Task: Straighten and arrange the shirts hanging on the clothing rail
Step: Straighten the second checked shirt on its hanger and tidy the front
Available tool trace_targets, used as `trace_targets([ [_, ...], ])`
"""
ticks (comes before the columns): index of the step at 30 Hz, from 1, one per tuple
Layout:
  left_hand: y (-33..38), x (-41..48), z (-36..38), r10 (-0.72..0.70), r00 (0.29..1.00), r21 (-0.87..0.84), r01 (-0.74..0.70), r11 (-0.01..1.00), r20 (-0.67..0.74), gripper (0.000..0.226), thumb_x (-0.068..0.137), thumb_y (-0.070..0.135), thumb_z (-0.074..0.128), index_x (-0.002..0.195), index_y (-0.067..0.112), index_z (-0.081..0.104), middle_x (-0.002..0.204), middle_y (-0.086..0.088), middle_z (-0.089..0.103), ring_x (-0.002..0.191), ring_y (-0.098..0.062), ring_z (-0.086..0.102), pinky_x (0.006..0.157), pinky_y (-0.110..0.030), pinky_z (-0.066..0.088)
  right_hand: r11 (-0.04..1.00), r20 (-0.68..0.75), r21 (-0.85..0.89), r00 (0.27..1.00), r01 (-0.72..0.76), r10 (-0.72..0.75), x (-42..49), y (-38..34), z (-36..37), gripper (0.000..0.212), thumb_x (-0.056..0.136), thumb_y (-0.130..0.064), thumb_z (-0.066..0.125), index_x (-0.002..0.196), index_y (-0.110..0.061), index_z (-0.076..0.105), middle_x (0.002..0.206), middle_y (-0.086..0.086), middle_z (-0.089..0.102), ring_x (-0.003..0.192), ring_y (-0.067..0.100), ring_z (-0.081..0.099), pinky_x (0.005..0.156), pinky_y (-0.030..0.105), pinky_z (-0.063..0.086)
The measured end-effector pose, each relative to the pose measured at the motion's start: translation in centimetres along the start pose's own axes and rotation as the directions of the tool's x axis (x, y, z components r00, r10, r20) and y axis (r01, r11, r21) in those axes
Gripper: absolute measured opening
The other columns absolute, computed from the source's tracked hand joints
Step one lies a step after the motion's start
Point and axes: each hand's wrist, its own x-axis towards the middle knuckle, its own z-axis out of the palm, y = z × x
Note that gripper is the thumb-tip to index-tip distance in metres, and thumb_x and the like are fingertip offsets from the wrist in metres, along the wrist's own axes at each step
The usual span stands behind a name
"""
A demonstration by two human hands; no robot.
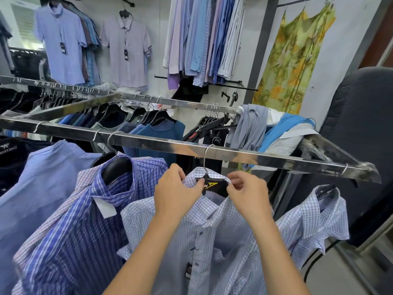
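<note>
Pinching fabric in head view: left hand (176, 196) and right hand (246, 194) each have fingers clamped on the collar (192, 174) of the checked shirt (212, 231), either side of its black hanger (212, 185), just below the clothing rail (234, 153). Risk: an uneven tug drags the collar off the hanger shoulders, or lifts the hook (205, 158) off the rail.

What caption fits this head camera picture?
Left hand and right hand pinch the collar of a checked shirt on the rail.

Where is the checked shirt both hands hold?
Head view, centre foreground: the checked shirt hangs from the near rail, between a darker plaid shirt at left and a similar shirt at right.
</note>
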Motion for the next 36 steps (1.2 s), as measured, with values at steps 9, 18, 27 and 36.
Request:
trace_targets([
  [9,-0.7,-0.3,0.6,-0.024,0.998,-0.047,0.027,0.999,0.049,0.024,0.078,0.028,0.065,0.088,0.022,0.044,0.082,0.007,0.054,0.074,-0.012,0.051,0.058,-0.027,0.031,0.993,-0.075,-0.030,0.990,0.115,-0.117,0.2,1.0,0.8,0.021,0.088,-0.011,0.066,0.099,-0.021,0.080,0.082,-0.007,0.070,0.078,0.007,0.060,0.072,0.018,0.040],
  [18,-2.7,0.8,0.4,0.047,0.999,-0.164,-0.043,0.986,0.020,0.011,0.091,0.040,0.067,0.086,0.031,0.070,0.086,0.012,0.065,0.074,0.000,0.059,0.067,-0.016,0.042,0.994,0.132,-0.067,0.988,0.086,-0.077,0.5,0.9,-0.2,0.029,0.086,-0.013,0.060,0.103,-0.028,0.077,0.092,-0.011,0.072,0.085,0.005,0.064,0.082,0.031,0.055],
  [27,-3.5,3.6,-0.7,-0.266,0.931,-0.271,0.332,0.904,0.252,0.034,0.098,0.037,0.058,0.072,0.016,0.068,0.076,0.005,0.067,0.084,-0.018,0.064,0.083,-0.033,0.051,0.990,0.176,0.021,0.974,0.141,-0.142,1.4,0.3,0.2,0.042,0.089,-0.001,0.055,0.113,-0.028,0.077,0.103,-0.010,0.076,0.071,0.001,0.063,0.077,0.023,0.056],
  [36,-3.5,4.0,-2.0,-0.296,0.628,-0.584,0.779,0.231,0.720,0.022,0.104,0.010,0.048,0.096,-0.001,0.065,0.077,-0.009,0.072,0.077,-0.020,0.066,0.064,-0.032,0.056,0.987,0.123,0.150,0.989,0.065,-0.083,1.7,1.2,1.1,0.035,0.092,-0.003,0.061,0.106,-0.029,0.079,0.084,-0.011,0.077,0.080,0.020,0.072,0.079,0.036,0.061],
])
